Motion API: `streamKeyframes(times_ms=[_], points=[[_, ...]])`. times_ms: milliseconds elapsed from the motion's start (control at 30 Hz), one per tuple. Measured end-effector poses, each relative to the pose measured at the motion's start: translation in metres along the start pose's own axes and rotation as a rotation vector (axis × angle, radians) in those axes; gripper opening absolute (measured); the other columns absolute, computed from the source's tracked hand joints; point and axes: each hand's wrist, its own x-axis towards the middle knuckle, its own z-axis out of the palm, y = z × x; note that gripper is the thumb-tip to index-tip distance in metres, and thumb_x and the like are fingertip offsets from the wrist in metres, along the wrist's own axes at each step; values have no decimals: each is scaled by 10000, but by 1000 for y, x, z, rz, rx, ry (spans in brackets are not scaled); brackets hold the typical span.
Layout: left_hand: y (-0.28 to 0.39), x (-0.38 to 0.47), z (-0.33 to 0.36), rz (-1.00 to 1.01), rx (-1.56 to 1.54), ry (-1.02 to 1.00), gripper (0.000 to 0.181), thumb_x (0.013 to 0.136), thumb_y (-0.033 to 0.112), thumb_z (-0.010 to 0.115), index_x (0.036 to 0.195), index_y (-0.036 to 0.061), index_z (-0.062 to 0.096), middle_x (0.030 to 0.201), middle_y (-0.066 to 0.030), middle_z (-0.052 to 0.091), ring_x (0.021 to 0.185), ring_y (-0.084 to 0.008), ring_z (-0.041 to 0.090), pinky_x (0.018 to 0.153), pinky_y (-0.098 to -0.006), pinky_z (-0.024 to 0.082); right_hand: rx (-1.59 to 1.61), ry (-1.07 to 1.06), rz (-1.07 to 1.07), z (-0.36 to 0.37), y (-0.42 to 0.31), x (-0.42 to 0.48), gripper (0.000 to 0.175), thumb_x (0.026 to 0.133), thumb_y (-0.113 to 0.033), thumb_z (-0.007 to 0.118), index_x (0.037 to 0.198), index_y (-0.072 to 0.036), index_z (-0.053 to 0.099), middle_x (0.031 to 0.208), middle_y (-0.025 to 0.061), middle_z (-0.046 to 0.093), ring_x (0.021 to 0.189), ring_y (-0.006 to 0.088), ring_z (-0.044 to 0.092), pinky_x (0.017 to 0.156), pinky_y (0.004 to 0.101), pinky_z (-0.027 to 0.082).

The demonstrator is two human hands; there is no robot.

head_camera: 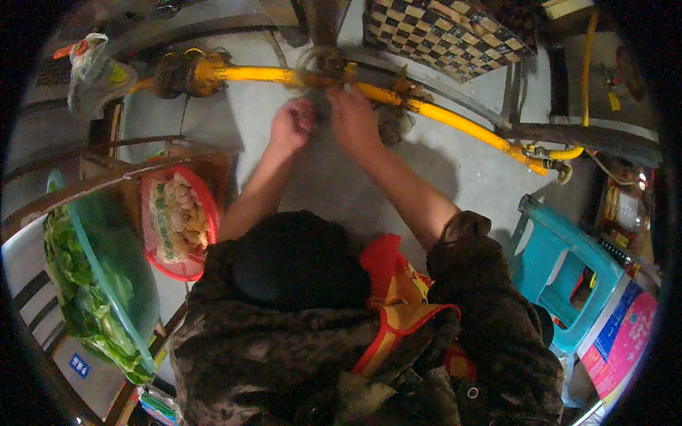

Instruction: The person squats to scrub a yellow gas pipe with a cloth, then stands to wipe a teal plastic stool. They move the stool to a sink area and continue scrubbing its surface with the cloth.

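Note:
My left hand [294,123], its fingers curled, is just below a yellow pipe [253,73]. My right hand [356,120] reaches up to the same pipe, its fingertips at a dim joint near the middle. Between the two hands is a small dark thing [322,102], too blurred to name. Whether either hand grips it cannot be told. A round, partly see-through object [314,58] overlaps the pipe just above my hands. To the left, a thick, dark-stained fitting [205,74] sits on the pipe.
At left are a red plastic basket [213,213] with garlic and ginger-like roots, and a green bin [93,266] of leafy vegetables. A plastic bag [93,80] hangs at upper left. Right: a teal plastic stool [581,255], a pink packet [620,335]. A checkered panel [447,34] is above.

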Motion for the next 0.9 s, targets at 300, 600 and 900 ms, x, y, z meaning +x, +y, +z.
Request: streamKeyframes(times_ms=[300,600,900], points=[[38,-12,1,115,-183,86,69,763,16,462,709,54,442,650,-41,461,519,-158,426,475,-266,355,83,131,-121,44,-34,38,350,870,-123,517,1175,43,562,1161,252,571,1140,400,513,1001,465,420],[57,-34,11,278,-293,246,77,713,55,450,775,9,447,626,-58,448,516,-160,411,487,-271,346,-401,-182,-506,34,-12,55,341,880,-124,512,1205,-75,603,1333,174,478,1287,322,426,1072,418,365],[55,-55,24,338,-223,338,58,736,68,442,736,11,455,637,-67,456,530,-156,406,493,-256,341,-478,-178,-541,47,1,46,388,878,-132,488,1223,38,540,1348,193,466,1303,329,408,1092,404,337]])
